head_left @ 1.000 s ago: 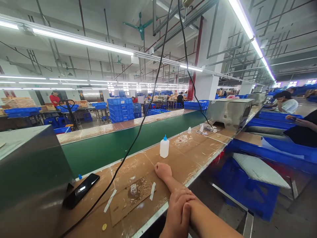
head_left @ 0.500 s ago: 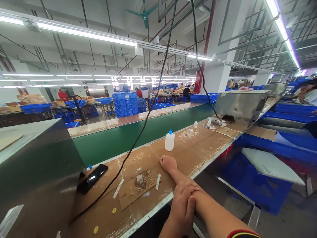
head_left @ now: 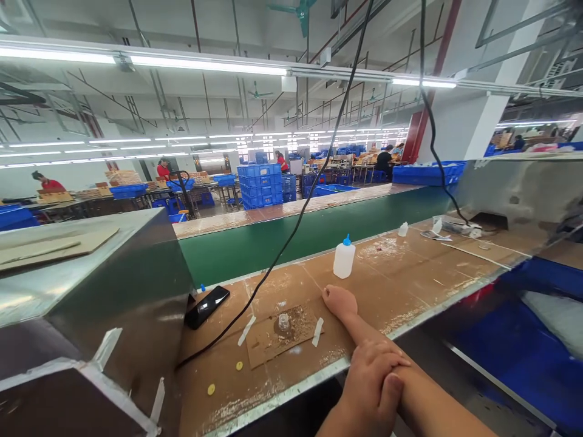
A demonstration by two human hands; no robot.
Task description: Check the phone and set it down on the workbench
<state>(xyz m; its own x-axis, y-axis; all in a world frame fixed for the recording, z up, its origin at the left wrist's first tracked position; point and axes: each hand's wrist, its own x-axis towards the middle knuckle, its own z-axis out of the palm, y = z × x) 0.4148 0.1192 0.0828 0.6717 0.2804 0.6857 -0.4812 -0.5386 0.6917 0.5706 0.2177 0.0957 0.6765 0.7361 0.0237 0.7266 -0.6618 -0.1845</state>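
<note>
My right hand [head_left: 340,301] rests as a closed fist on the brown work surface [head_left: 392,291], with nothing showing in it. Across my right forearm [head_left: 423,388] lies my left hand [head_left: 376,379], its fingers and thumb wrapped over the arm. Just beyond the fist stands a white plastic squeeze bottle [head_left: 344,261] with a blue nozzle cap. To the left of the fist, a cardboard piece [head_left: 262,349] carries a small clear container [head_left: 283,321] amid brown crumbs. Strips of white tape [head_left: 317,332] lie at its sides.
A black phone [head_left: 208,306] lies by the metal housing [head_left: 122,291] on the left. A black cable [head_left: 291,230] hangs down across the bench. Beyond runs a green conveyor belt [head_left: 273,243]; blue crates [head_left: 260,185] and several people are farther off. Two yellow discs [head_left: 211,389] lie near the front edge.
The view has turned left, so the bench and things on it appear farther right. Both hands keep the same pose, fist on the bench and left hand on the forearm.
</note>
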